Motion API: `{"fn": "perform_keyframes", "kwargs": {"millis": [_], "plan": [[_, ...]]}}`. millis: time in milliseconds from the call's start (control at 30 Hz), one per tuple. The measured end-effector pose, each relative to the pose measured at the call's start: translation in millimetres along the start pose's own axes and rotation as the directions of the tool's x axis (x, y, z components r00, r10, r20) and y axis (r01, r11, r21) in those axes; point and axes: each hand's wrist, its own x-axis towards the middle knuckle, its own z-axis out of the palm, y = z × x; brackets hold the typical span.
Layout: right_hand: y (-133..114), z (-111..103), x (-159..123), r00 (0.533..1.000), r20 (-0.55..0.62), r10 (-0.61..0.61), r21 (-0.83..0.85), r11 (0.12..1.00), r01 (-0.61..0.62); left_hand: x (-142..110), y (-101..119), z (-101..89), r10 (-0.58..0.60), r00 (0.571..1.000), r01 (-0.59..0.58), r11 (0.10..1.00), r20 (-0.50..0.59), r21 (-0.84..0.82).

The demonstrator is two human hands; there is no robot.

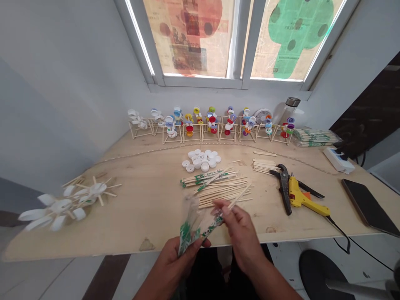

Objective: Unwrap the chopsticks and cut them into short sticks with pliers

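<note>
Near the table's front edge, my left hand (184, 255) is closed on crumpled clear plastic chopstick wrappers (185, 233) with green print. My right hand (240, 227) pinches a wooden chopstick (240, 196), which points up and to the right. A green-printed wrapper (212, 227) stretches between both hands, and the chopstick's lower end is hidden by my fingers. Just beyond lie several bare chopsticks (223, 192) in a loose pile. Chopsticks still in their wrappers (200, 179) rest along the pile's far side.
White bottle caps (204, 160) are heaped behind the chopsticks. To the right are short sticks (264, 165), black-handled pliers (283, 189), a yellow glue gun (306, 200) and a phone (371, 204). White wheel-like pieces (59, 206) lie left. Small cap-and-stick models (189, 125) line the back.
</note>
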Motion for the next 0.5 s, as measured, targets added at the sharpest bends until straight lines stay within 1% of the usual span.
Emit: {"fn": "perform_keyframes", "kwargs": {"millis": [33,67,100,133,200,267,333,400,467,500], "plan": [[-5.6,-8.4,3.0,0.999,-0.024,-0.022,-0.003,1.0,0.021,-1.0,-0.5,-1.2,-0.012,1.0,0.012,1.0,0.0,0.013],[-11.5,-17.4,6.5,0.996,-0.068,-0.057,-0.01,0.998,0.056,-1.8,-1.1,-2.5,-0.021,1.0,0.02,0.999,0.012,0.025],[-17.3,-26.3,10.0,0.993,-0.087,-0.085,-0.032,0.996,0.082,-2.5,-1.8,-3.7,-0.025,0.999,0.024,0.999,0.036,0.035],[-22.6,-34.6,13.4,0.992,-0.085,-0.094,-0.053,0.995,0.09,-3.1,-2.4,-4.9,-0.026,0.997,0.023,0.999,0.068,0.043],[-31.4,-48.0,19.5,0.988,-0.111,-0.111,-0.035,0.994,0.107,-3.7,-3.4,-7.0,-0.023,0.992,0.017,0.999,0.124,0.049],[-37.2,-56.2,23.8,0.974,-0.177,-0.144,0.012,0.989,0.149,-3.3,-4.6,-10.7,-0.031,0.987,0.022,0.998,0.157,0.061],[-40.3,-59.6,26.1,0.959,-0.223,-0.173,0.025,0.983,0.184,-1.7,-6.0,-18.4,-0.028,0.986,0.008,0.992,0.162,0.125],[-41.1,-59.9,26.9,0.959,-0.221,-0.179,0.015,0.982,0.187,0.7,-6.6,-32.3,0.012,0.99,-0.046,0.968,0.137,0.247],[-40.4,-58.9,27.1,0.961,-0.208,-0.179,0.013,0.982,0.186,3.3,-4.5,-50.6,0.118,0.991,-0.13,0.916,0.054,0.38],[-39.7,-58.2,27.3,0.961,-0.208,-0.184,0.013,0.982,0.19,4.3,-2.0,-59.4,0.191,0.981,-0.169,0.884,-0.008,0.436]]}}
